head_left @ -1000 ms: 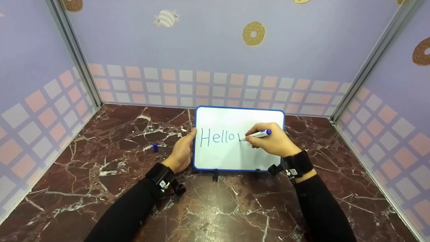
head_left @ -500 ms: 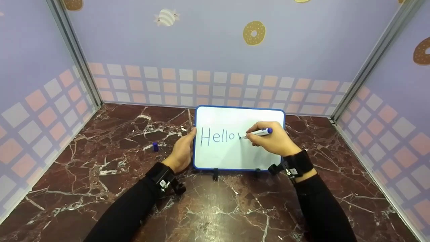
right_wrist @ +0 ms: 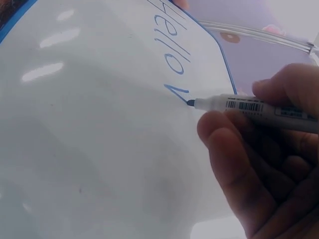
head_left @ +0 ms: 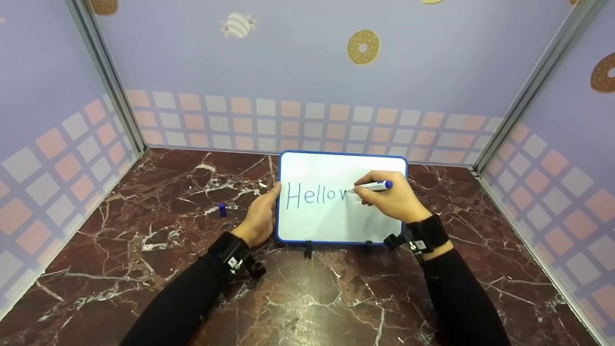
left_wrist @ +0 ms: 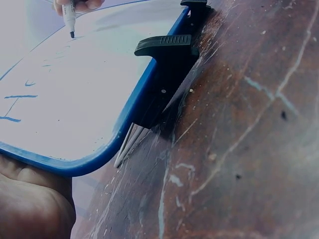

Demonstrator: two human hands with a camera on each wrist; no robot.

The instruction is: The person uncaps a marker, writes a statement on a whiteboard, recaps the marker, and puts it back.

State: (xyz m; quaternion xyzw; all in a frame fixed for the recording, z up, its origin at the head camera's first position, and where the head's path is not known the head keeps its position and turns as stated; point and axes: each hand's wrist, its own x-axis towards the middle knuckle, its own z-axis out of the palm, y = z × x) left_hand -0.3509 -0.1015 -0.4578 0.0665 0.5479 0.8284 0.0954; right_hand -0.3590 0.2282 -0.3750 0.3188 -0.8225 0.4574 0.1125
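A small whiteboard (head_left: 312, 223) with a blue frame leans back in a stand, with "Hello" and part of another letter written on it in blue. My left hand (head_left: 258, 218) grips its left edge, thumb along the frame and the other fingers hidden behind. With my right hand (head_left: 395, 198) I pinch a white marker (head_left: 375, 186) with a blue end. In the right wrist view, the tip of the marker (right_wrist: 249, 107) meets the end of the new letter's stroke. On the table left of my left hand stands a blue marker cap (head_left: 222, 210).
Black stand clips (left_wrist: 169, 69) hold the board's bottom edge. The dark red marbled table (head_left: 307, 302) extends around it. A patterned wall (head_left: 307, 62) rises close behind the board, with side walls at left and right.
My right hand and the marker have moved slightly up and to the right, adding a rising stroke that makes a "v" shape after "Hello". My left hand stays at the board's edge.
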